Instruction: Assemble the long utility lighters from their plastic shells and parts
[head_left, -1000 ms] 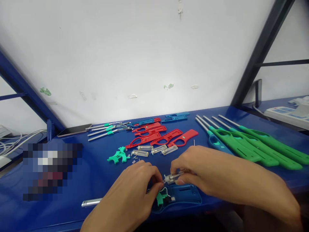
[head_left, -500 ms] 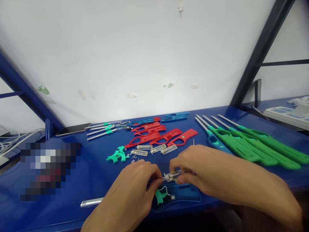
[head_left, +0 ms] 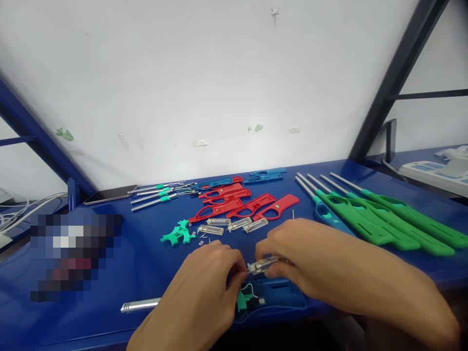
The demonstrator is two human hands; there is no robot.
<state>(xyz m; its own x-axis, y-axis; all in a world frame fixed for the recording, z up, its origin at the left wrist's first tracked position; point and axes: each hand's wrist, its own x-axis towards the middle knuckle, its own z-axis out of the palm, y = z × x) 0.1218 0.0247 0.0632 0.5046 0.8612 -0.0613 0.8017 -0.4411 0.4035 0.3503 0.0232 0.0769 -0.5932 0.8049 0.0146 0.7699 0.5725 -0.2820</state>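
Note:
My right hand (head_left: pixel 288 248) grips a clear fuel tank (head_left: pixel 263 264) above a blue lighter half-shell (head_left: pixel 281 294) at the table's front edge. At the tank's left end, my left hand (head_left: pixel 215 278) has thumb and forefinger pinched together; whatever is between them is too small to make out. Inside the shell lie a green trigger (head_left: pixel 242 301), a white wire and a black part. A metal tube (head_left: pixel 139 305) sticks out on the left from behind my left wrist.
Several clear tanks (head_left: pixel 211 230), green triggers (head_left: pixel 178 233) and red half-shells (head_left: pixel 218 209) lie beyond my hands. Metal tubes with wires (head_left: pixel 151 200) are at the back left. Green lighters (head_left: pixel 365 222) lie at the right. A blurred object (head_left: pixel 75 256) is at the left.
The tank has tilted slightly and sits a little closer to my left fingertips. My left hand and the shell have shifted slightly to the right in view.

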